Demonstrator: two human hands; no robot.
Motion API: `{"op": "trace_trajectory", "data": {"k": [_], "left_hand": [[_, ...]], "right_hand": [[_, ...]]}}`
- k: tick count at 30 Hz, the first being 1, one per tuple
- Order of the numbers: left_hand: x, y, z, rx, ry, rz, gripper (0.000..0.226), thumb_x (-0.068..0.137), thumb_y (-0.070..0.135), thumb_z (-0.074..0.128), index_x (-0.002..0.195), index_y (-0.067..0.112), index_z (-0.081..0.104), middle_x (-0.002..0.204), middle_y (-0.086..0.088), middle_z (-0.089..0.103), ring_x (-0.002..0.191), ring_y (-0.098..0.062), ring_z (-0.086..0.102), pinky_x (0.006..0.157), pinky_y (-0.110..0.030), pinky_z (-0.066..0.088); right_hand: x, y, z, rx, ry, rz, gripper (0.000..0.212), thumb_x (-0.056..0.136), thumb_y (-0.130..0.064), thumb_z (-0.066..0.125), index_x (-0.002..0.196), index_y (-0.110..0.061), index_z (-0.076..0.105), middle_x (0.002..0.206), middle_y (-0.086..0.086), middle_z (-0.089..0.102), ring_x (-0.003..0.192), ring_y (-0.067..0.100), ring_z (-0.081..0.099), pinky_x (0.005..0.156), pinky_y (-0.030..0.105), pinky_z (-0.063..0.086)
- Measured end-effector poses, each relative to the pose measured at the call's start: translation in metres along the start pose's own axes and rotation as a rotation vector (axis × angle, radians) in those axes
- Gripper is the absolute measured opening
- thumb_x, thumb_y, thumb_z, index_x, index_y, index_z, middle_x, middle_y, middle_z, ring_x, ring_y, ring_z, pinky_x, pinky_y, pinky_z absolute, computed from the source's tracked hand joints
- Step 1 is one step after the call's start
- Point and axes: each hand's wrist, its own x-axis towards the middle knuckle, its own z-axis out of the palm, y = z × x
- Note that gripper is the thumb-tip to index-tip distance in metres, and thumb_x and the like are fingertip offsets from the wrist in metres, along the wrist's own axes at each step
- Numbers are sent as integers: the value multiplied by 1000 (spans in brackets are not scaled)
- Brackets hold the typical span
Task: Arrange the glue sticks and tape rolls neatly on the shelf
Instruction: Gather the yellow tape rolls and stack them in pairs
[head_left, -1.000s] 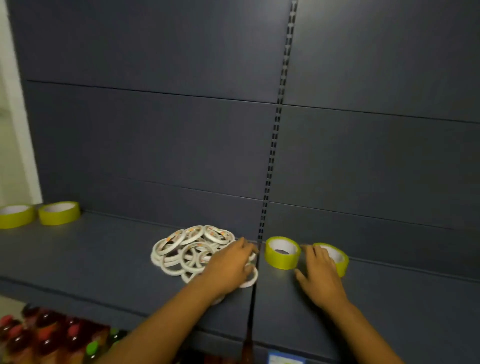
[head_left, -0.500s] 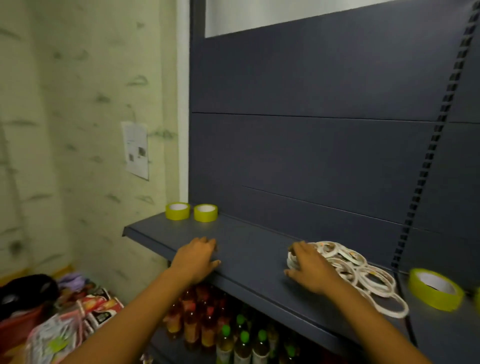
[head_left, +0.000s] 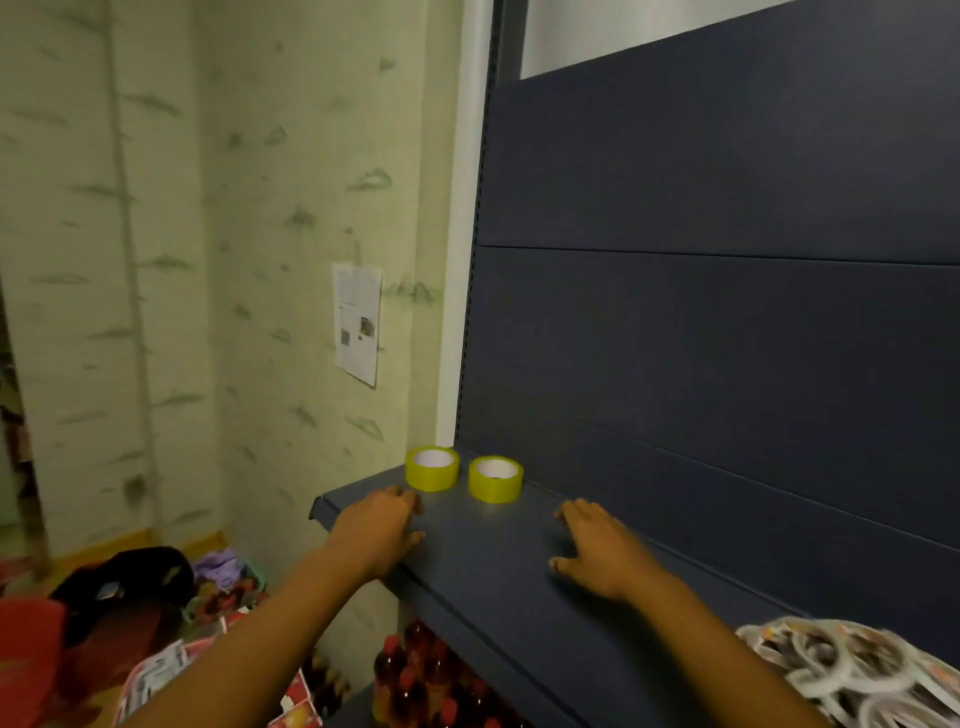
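Observation:
Two yellow tape rolls stand side by side at the far left end of the dark blue shelf (head_left: 483, 577): the left roll (head_left: 432, 468) and the right roll (head_left: 495, 479). My left hand (head_left: 376, 530) lies flat with spread fingers just in front of the left roll, fingertips close to it, holding nothing. My right hand (head_left: 597, 548) hovers over the shelf to the right of the rolls, fingers spread and empty. A heap of thin white tape rings (head_left: 852, 670) lies at the lower right on the shelf. No glue sticks are in view.
The shelf's dark back panel (head_left: 727, 338) rises behind. A pale green wall with a paper notice (head_left: 357, 322) is on the left. Bottles with red caps (head_left: 415, 675) stand on the shelf below. Bags and packets (head_left: 130, 597) lie on the floor at the left.
The view has swung left along the shelf. Both hands have left the white rings and moved left toward the two yellow rolls at the shelf's end, carrying nothing.

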Motion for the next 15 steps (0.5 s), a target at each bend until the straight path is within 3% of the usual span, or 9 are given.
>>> {"op": "trace_trajectory", "data": {"k": [8, 15], "left_hand": [[75, -29, 20, -7, -9, 16, 38, 92, 40, 59, 125, 22, 50, 124, -2, 54, 112, -23, 55, 87, -39, 51], [154, -64, 34, 16, -28, 67, 43, 92, 34, 56, 132, 21, 47, 126, -5, 49, 115, -25, 51, 87, -39, 49]], "right_hand": [[89, -3, 16, -31, -24, -21, 70, 87, -46, 64, 143, -17, 34, 142, 4, 40, 131, 24, 40, 108, 38, 39], [151, -11, 30, -63, -7, 24, 59, 87, -41, 65, 136, -18, 40, 132, 3, 45, 124, 23, 44, 101, 36, 41]]}}
